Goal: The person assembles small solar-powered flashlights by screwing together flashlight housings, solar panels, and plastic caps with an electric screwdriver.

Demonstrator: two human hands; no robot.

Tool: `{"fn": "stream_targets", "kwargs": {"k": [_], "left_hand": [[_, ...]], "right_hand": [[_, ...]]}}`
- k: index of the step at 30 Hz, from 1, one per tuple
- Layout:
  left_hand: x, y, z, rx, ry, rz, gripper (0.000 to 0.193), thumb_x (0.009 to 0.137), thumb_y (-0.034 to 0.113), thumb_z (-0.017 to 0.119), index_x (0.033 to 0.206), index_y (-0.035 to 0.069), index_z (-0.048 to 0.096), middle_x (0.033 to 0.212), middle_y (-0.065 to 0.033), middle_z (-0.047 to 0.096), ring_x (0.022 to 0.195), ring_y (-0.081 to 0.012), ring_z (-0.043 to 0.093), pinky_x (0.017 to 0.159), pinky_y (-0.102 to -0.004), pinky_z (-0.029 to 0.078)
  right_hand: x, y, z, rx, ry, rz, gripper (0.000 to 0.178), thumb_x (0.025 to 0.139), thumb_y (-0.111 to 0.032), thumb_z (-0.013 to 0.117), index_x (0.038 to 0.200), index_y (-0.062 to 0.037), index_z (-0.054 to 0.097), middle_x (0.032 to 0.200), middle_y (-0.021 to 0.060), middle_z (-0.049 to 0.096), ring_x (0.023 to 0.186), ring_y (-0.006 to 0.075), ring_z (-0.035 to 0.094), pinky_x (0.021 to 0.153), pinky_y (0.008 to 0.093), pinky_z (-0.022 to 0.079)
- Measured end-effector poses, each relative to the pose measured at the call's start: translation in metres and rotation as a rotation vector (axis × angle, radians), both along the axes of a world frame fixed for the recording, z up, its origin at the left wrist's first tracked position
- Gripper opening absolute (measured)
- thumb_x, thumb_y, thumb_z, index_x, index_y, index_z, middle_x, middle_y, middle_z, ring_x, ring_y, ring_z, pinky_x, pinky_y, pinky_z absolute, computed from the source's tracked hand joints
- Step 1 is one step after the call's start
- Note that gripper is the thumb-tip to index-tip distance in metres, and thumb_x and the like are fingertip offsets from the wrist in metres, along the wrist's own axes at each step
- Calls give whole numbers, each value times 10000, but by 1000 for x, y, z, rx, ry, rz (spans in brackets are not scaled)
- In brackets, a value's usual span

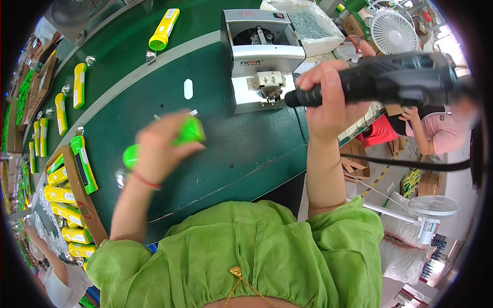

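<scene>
My left hand (163, 141), blurred by motion, is closed round a bright green flashlight body (191, 131) above the green work table (205, 169). Both ends of the body stick out past the fingers. Held nearly level, a black electric screwdriver (395, 79) is in my right hand (328, 97), its narrow end pointing left. That end is in front of a silver screw feeder (263, 56) on the table. A small white oval piece (188, 89) lies flat between the feeder and my left hand.
Yellow-and-green flashlights (79, 86) and shiny reflector cups (150, 56) lie along a green belt at left. Several more fill a cardboard box (82, 197). A white foam box of screws (310, 25) stands behind the feeder. Fans (393, 32) and a person in pink (447, 131) are at right.
</scene>
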State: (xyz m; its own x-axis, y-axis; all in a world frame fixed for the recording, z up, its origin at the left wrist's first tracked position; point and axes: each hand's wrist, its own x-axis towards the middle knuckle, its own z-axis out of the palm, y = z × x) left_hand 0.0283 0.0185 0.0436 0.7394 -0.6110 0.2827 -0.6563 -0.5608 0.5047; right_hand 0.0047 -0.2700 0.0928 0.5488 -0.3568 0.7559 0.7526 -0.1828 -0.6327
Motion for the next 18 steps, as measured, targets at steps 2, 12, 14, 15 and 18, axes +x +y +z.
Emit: {"fn": "stream_targets", "kwargs": {"k": [2,12,14,15,18], "left_hand": [[-22,-40,-34,21,-81,-145,625,634,280,836,1178,64,615,1108,-112,659,972,-298,641,845,-382,512],[-31,-38,-36,205,-66,-141,591,656,403,773,1122,69,630,1003,-57,630,876,-242,609,740,-354,488],[-32,-45,-36,197,-55,-133,564,662,395,772,1102,69,634,995,-55,624,882,-241,605,741,-352,487],[-33,-50,-37,189,-49,-126,537,669,388,771,1081,70,639,987,-52,618,888,-240,602,742,-350,486],[-37,-66,-40,170,-91,-107,499,685,372,765,1058,65,640,978,-51,608,881,-243,597,734,-362,489]], "right_hand": [[10,-3,-3,-32,-29,19,647,858,8,544,1400,73,195,701,117,583,548,174,553,563,341,521],[21,12,-8,-132,85,98,440,826,17,592,1230,89,433,662,92,607,533,155,577,564,279,495],[34,13,-5,-37,241,143,226,792,12,668,978,27,541,686,62,613,541,125,586,534,263,485],[40,12,0,-16,346,186,232,770,17,714,917,0,535,733,41,627,549,104,596,512,247,481],[35,12,-6,109,415,256,193,827,-62,647,961,32,544,614,91,575,512,168,569,511,311,486]]}}
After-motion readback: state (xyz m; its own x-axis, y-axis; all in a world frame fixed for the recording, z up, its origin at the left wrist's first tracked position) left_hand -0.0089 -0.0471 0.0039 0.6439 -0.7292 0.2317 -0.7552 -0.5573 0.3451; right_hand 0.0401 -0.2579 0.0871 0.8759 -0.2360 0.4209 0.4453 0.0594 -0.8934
